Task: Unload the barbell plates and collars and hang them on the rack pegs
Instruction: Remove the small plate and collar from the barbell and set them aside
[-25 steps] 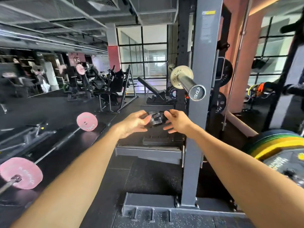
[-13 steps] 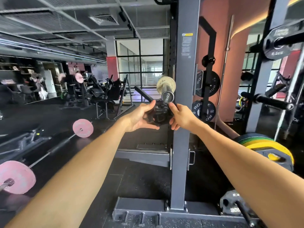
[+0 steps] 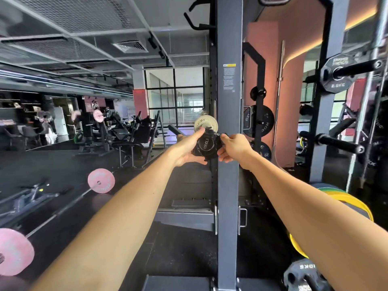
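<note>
Left hand (image 3: 189, 147): fingers curled round the collar's left side, thumb on top.
Right hand (image 3: 234, 150): fingers pinch the collar's right edge and lever.
Collar (image 3: 206, 146): black, between both sets of fingertips, at the sleeve end (image 3: 206, 144).
Plate (image 3: 205, 123): small pale one, just beyond the fingers, on the sleeve.
Pegs (image 3: 338, 142): well right of the fingers.
Progress: judged early; collar and plate both unhung.

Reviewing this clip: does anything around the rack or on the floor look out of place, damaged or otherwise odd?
Nothing stands out. Both hands, left hand and right hand, hold the black collar at the barbell sleeve end. The pink-plated barbell lies flat on the floor, and plates hang on the rack pegs.
</note>
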A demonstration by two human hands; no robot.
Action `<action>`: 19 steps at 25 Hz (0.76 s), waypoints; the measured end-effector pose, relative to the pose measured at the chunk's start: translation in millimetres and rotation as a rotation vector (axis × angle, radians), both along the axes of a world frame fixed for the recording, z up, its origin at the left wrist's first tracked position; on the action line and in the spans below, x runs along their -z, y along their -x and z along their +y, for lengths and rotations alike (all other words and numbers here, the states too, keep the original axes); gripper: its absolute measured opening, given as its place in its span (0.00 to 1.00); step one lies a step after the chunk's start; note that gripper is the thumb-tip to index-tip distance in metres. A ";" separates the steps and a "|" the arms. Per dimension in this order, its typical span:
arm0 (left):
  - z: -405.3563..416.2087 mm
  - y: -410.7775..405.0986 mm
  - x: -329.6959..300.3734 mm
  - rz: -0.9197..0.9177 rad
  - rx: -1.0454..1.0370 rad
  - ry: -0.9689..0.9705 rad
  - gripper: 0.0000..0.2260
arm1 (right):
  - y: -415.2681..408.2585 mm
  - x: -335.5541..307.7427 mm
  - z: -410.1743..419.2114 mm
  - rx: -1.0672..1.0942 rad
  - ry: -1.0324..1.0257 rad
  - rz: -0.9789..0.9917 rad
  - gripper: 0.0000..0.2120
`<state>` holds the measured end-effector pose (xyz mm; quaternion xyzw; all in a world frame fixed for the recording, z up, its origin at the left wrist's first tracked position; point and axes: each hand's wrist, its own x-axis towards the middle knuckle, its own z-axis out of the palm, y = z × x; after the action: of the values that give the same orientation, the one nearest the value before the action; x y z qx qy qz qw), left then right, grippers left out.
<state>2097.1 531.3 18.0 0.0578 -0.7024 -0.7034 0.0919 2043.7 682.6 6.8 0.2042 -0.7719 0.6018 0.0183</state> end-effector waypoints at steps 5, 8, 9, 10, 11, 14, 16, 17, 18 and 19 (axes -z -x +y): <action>-2.3 15.0 -0.6 -0.040 -0.067 0.010 0.28 | 22.0 -0.1 -1.8 0.040 -0.031 -0.015 0.14; -1.2 20.6 -5.5 -0.061 -0.092 0.047 0.28 | 31.9 -3.1 -7.4 0.023 0.023 -0.067 0.15; -0.3 21.8 -8.1 -0.062 -0.101 0.057 0.27 | 35.0 -3.3 -10.3 0.027 0.029 -0.065 0.15; -1.6 27.0 -10.2 -0.068 -0.106 0.064 0.26 | 40.2 -4.1 -13.3 0.033 0.035 -0.062 0.14; -2.8 33.3 -11.3 -0.068 -0.103 0.068 0.25 | 47.4 -4.6 -15.8 0.037 0.038 -0.064 0.14; -15.4 67.4 -9.1 -0.072 -0.130 0.105 0.19 | 80.8 -2.7 -25.4 0.028 0.055 -0.086 0.15; -27.1 96.8 -5.7 -0.073 -0.106 0.116 0.18 | 105.7 0.3 -33.3 0.039 0.077 -0.079 0.15; -32.4 109.8 -5.2 -0.081 -0.105 0.137 0.19 | 117.0 0.5 -38.0 0.049 0.083 -0.076 0.16; -38.0 125.4 -4.6 -0.095 -0.106 0.165 0.21 | 130.1 0.5 -43.5 0.057 0.081 -0.077 0.16; -42.6 139.7 -5.3 -0.101 -0.112 0.194 0.21 | 143.7 -0.5 -48.9 0.060 0.069 -0.081 0.16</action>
<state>1957.4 488.8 23.3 0.1231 -0.7666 -0.6220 0.1009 1900.1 633.7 7.2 0.1558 -0.7567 0.6348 0.0123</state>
